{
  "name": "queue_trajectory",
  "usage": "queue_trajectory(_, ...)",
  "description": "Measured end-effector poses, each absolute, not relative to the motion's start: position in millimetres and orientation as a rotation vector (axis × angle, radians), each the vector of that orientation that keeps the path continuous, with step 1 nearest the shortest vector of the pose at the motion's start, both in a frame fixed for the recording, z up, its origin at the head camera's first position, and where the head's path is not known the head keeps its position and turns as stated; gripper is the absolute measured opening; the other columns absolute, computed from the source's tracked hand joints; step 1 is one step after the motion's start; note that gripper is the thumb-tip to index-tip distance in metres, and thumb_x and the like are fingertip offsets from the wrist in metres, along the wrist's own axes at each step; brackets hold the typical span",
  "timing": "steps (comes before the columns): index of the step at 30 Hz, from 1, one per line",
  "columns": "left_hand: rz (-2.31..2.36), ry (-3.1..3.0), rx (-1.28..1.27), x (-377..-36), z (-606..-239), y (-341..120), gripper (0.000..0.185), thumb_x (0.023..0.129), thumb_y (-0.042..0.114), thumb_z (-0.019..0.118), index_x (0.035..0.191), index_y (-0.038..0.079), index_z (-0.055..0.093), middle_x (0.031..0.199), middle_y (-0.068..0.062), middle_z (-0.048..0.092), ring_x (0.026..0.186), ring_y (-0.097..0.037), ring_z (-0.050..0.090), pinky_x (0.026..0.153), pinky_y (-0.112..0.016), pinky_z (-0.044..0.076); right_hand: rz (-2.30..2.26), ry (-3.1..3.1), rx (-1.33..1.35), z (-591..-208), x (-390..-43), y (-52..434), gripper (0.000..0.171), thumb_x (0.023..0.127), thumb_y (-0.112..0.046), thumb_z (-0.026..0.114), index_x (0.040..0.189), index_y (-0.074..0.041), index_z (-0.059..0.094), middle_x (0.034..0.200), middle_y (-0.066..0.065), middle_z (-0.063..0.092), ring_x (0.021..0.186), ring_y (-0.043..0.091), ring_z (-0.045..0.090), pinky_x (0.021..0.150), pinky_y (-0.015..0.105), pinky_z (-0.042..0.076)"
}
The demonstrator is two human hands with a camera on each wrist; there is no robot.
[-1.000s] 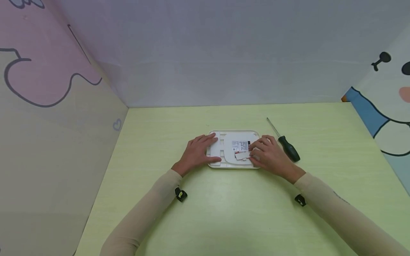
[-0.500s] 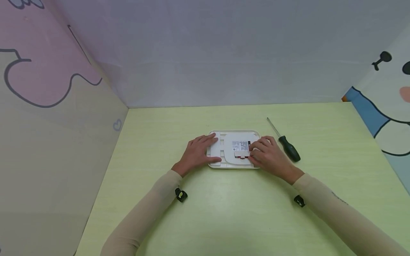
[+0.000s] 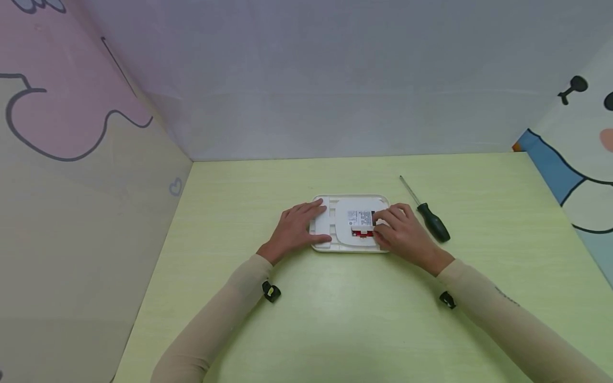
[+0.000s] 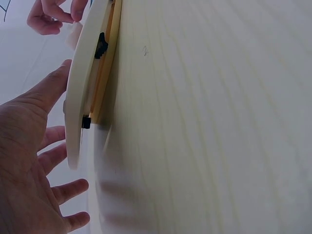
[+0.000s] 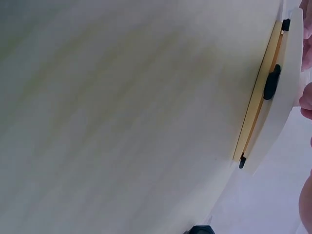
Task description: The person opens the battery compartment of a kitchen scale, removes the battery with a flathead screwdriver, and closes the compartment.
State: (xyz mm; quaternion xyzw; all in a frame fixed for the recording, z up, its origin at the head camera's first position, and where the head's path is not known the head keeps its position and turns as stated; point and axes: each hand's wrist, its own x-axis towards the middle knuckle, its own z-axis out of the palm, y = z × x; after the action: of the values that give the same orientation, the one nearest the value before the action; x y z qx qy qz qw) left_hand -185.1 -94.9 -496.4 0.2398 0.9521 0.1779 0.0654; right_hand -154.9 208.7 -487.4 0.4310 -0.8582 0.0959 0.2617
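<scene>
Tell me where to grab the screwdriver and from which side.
Grip the screwdriver by its thick dark handle, coming from above. It lies flat on the table, thin shaft pointing away, just right of the right hand; that side looks unobstructed.

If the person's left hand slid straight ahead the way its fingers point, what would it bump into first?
The left hand already rests flat on the left edge of the white device, fingers aimed right across it. Sliding on, it would probably meet the raised ribs first, then the right hand at the red opening. Depth is hard to judge.
</scene>
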Motion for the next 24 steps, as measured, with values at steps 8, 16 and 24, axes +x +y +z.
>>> queue_trajectory(8,0.537,2.868,0.721,-185,-497,-94,0.085,0.079,0.069,0.065,0.150,0.030,0.040,0.160,0.012,0.028,0.144,-0.022,0.032,0.111,-0.049,0.030,0.232,-2.333,1.180,-484,-153,212,0.005,0.080,-0.009,0.071,0.080,-0.005,0.070,0.106,0.011,0.064,0.096,0.031,0.056,0.087,0.049,0.044)
queue_trajectory(16,0.521,2.866,0.727,-187,-498,-93,0.086,0.079,0.070,0.064,0.151,0.030,0.039,0.160,0.013,0.028,0.144,-0.022,0.032,0.112,-0.048,0.029,0.142,-2.334,1.193,-470,-155,224,0.012,0.077,-0.007,0.077,0.084,-0.003,0.068,0.105,0.014,0.063,0.097,0.032,0.057,0.087,0.050,0.046)
queue_trajectory(24,0.504,2.853,0.729,-187,-495,-93,0.087,0.080,0.070,0.063,0.151,0.029,0.038,0.161,0.012,0.027,0.145,-0.023,0.031,0.112,-0.048,0.029,0.129,-2.304,1.187,-460,-159,245,0.016,0.071,-0.003,0.079,0.080,-0.003,0.066,0.102,0.014,0.062,0.094,0.033,0.056,0.082,0.051,0.045)
